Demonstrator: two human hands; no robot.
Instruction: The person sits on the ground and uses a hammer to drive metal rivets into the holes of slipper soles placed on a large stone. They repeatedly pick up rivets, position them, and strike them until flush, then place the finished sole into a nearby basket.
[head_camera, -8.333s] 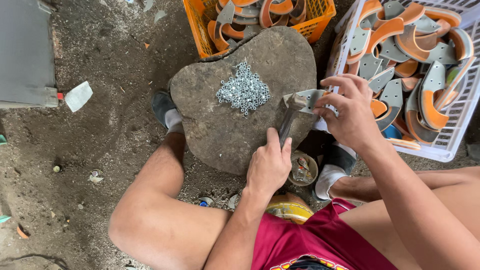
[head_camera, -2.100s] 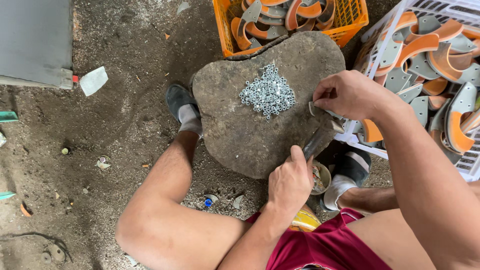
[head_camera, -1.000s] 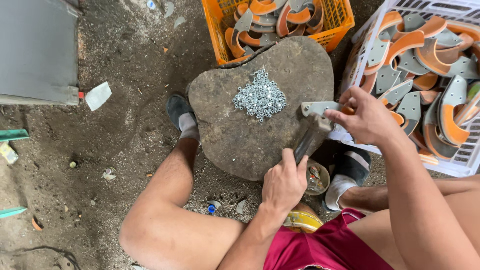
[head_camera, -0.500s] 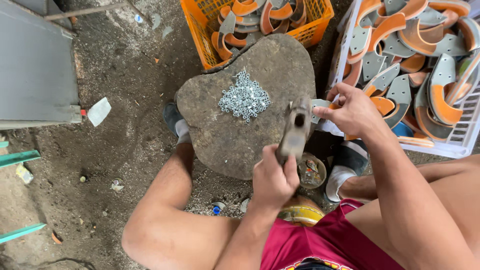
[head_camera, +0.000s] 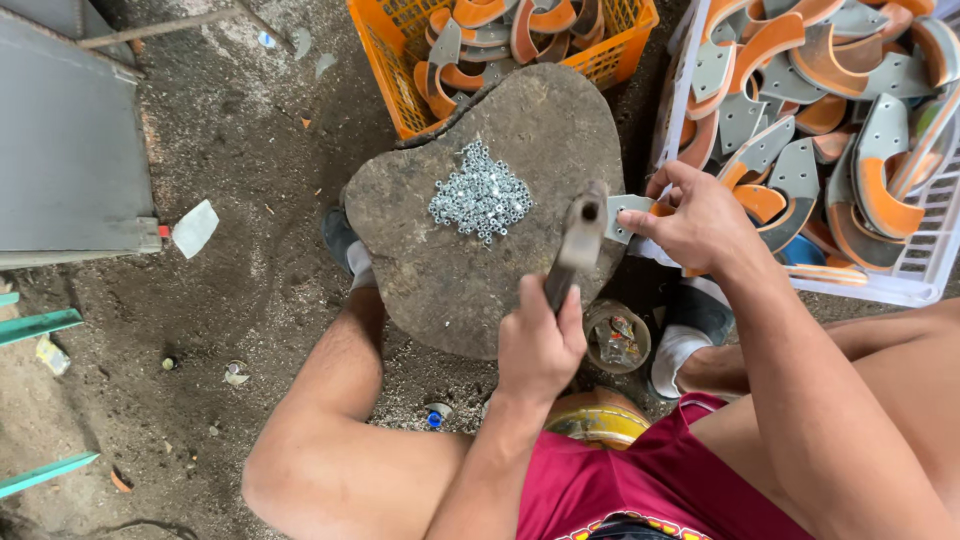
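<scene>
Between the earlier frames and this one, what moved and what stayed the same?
The left hand has swung the hammer up, so its head now stands over the stone beside the grey piece. The right hand still holds that piece at the stone's edge. The pile of nuts and both crates are unchanged.

hammer (head_camera: 578, 240) raised higher, perhaps mid-swing

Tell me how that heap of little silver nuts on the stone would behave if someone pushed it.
The heap of nuts lies loose on the flat stone, so it would probably scatter, not slide whole. Each piece looks small and metallic: likely light singly, hard, not fragile. Some near the stone's edge might drop off.
</scene>
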